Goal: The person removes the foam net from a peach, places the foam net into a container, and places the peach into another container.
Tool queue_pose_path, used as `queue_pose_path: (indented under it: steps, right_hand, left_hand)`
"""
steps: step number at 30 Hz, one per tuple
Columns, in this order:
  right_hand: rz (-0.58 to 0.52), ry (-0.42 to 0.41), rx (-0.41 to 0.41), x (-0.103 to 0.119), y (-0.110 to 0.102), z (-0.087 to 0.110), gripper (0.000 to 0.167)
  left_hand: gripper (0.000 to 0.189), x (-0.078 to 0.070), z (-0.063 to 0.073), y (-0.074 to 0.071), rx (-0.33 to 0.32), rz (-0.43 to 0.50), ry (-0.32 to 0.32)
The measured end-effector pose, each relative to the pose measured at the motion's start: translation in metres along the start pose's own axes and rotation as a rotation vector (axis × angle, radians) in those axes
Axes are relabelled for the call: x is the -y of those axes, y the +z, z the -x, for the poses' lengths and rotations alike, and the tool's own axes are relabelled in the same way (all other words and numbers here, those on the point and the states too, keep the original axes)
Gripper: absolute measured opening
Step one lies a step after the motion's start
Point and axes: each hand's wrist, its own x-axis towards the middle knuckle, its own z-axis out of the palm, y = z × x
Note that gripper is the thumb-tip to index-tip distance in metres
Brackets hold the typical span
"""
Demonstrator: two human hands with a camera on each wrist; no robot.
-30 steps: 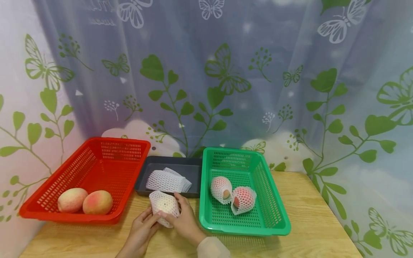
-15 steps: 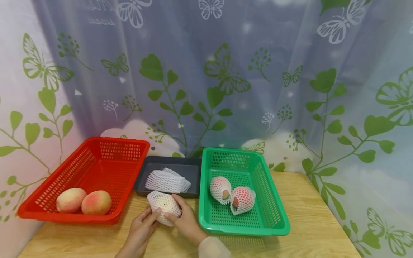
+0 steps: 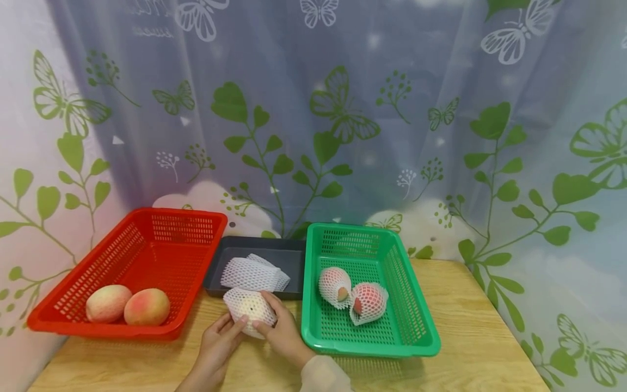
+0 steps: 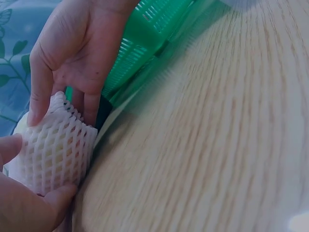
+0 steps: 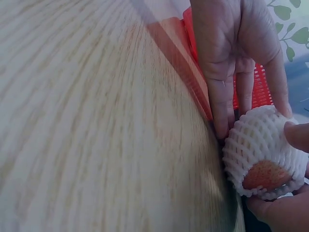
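Both hands hold a peach in a white foam net sleeve [image 3: 252, 311] low over the table, in front of the dark tray. The left hand [image 3: 215, 344] grips its left side, thumb on the front of the net. From the right, the right hand [image 3: 285, 333] grips it too, with the thumb on the net's lower front. The right wrist view shows the peach's bare reddish skin [image 5: 265, 175] through the net's open end. In the left wrist view the mesh [image 4: 53, 150] is stretched over the fruit. Fingers behind the peach are partly hidden.
A red basket [image 3: 215, 239] with two bare peaches [image 3: 147, 307] stands on the left. Foam net sleeves [image 3: 252, 274] lie in the dark tray [image 3: 289, 247]. On the right, a green basket [image 3: 421, 305] contains two net-wrapped peaches [image 3: 369, 303]. A patterned curtain [image 3: 313, 179] hangs behind.
The thumbs, together a second ago, are now apart on the net. The wrapped peach has shifted slightly right, and its net is spread wider over the fruit. Baskets and tray have stayed put.
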Motion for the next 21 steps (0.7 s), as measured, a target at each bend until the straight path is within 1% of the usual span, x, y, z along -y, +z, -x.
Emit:
queue_pose_path:
  steps: [6,10,14,17,21]
  right_hand:
    - [0.002,0.035,0.008,0.0017,-0.0004,-0.0004,0.062]
    - [-0.001,0.05,0.008,0.0035,-0.0008,0.0008,0.062]
    - [-0.01,0.053,-0.001,0.0052,-0.0007,0.0022,0.063]
    - [-0.023,0.055,-0.004,0.0065,-0.0003,0.0031,0.062]
    - [-0.031,0.051,-0.01,0.008,0.0001,0.0039,0.062]
  left_hand:
    - [0.066,-0.0017,-0.0013,-0.0024,0.022,0.006,-0.006]
    - [0.069,-0.0029,-0.0008,-0.0039,0.036,0.007,-0.015]
    - [0.072,-0.0035,-0.0001,-0.0048,0.054,-0.005,-0.011]
    - [0.072,-0.004,0.0011,-0.005,0.053,-0.014,-0.009]
    - [0.073,-0.0054,0.0026,-0.0054,0.028,-0.033,-0.006]
